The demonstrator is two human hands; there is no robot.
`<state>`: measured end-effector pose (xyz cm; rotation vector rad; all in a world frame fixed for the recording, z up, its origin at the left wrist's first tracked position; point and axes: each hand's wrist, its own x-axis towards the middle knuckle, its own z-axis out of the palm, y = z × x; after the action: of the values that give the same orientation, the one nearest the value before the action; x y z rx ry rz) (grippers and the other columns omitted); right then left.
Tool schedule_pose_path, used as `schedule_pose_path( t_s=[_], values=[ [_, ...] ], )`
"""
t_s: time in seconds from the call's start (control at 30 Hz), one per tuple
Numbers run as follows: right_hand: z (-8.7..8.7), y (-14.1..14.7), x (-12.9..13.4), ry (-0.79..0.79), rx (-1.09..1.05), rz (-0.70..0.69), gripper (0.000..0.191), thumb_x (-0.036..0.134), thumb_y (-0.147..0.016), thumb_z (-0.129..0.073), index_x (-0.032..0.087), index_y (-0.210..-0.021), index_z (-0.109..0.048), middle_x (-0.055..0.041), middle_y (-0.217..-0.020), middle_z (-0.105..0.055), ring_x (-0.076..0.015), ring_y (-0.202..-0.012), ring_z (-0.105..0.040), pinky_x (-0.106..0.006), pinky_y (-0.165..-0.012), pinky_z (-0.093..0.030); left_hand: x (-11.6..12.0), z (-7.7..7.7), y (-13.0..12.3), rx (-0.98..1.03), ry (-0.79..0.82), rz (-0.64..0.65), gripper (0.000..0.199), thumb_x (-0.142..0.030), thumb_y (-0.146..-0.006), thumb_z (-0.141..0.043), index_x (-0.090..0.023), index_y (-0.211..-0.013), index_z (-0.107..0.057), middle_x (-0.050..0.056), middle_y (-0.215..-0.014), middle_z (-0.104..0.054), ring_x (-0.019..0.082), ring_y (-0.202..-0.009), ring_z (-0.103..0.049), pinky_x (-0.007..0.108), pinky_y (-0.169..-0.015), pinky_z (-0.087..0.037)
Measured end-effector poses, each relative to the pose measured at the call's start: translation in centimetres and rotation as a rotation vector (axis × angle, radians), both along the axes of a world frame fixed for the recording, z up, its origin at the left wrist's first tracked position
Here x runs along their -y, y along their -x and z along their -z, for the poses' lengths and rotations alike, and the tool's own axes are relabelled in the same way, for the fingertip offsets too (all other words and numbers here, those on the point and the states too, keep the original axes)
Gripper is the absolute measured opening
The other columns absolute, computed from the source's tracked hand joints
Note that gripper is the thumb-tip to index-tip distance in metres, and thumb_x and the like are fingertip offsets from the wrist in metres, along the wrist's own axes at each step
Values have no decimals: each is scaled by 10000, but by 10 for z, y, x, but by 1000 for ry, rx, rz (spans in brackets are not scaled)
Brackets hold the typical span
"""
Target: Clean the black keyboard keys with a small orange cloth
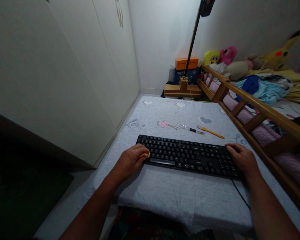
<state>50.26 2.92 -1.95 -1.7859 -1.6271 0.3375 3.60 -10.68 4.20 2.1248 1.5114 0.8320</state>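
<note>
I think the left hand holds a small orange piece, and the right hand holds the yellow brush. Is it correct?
Not quite. In the head view, the right hand holds the right end of the keyboard; the yellow brush lies beyond it. The rest is right.

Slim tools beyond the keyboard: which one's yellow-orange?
The brush at the right end of the row. Its handle is yellow-orange; the middle tool has a black section, and the thin sticks at left are pale.

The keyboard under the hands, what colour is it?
The keyboard is black, seen in the head view.
</note>
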Motion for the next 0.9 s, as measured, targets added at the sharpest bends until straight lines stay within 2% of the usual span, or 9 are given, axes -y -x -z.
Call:
schedule_pose_path(
  t_s=[0.17, 0.53, 0.63, 0.73, 0.8, 0.9],
  values=[
    [-2, 1, 0, -9, 1, -1, 360, 521, -701, -551, 237, -816, -740, -80, -951, -758, -308, -963, -679, -432, -939, -500, -1, 8, 8, -83, -31, -39, 146, -155, -932, -558, -197, -941, -697, 40, -954, -695, 170, -909, -643, 289, -821, -490],
    [-3, 1, 1, -1, -2, 4, 367, 518, -700, -547, 237, -824, -748, -83, -959, -761, -307, -955, -682, -441, -944, -501, 12, 1, 43, -165, -1, -167, 153, -148, -883, -566, -214, -898, -703, 34, -937, -718, 185, -885, -673, 285, -784, -496],
    [-3, 2, 1, -5, 1, 5, 363, 517, -699, -545, 238, -815, -746, -80, -950, -763, -305, -946, -685, -437, -935, -506, 16, -3, 35, -105, -15, -165, 117, -188, -901, -589, -219, -933, -697, 22, -947, -716, 173, -877, -674, 275, -789, -502],
    [-3, 2, 1, -12, 1, 9, 366, 518, -701, -545, 237, -817, -748, -79, -950, -765, -303, -943, -687, -431, -924, -512, 17, -4, 12, -9, -2, -67, 126, -209, -938, -574, -224, -982, -691, 18, -974, -705, 154, -899, -667, 257, -801, -510],
    [-2, 2, 1, -16, 0, 11, 364, 517, -700, -550, 236, -814, -750, -81, -946, -766, -302, -939, -688, -428, -921, -515, 16, -2, -3, 13, -9, -6, 146, -182, -952, -548, -217, -984, -686, 26, -991, -691, 150, -927, -656, 258, -829, -509],
    [-1, 2, 1, -30, -5, 5, 348, 509, -702, -559, 236, -804, -750, -78, -933, -767, -296, -928, -688, -422, -923, -516, 14, 5, -14, -21, -44, 18, 156, -165, -953, -537, -212, -975, -684, 39, -992, -673, 155, -918, -642, 267, -818, -510]
  ],
)
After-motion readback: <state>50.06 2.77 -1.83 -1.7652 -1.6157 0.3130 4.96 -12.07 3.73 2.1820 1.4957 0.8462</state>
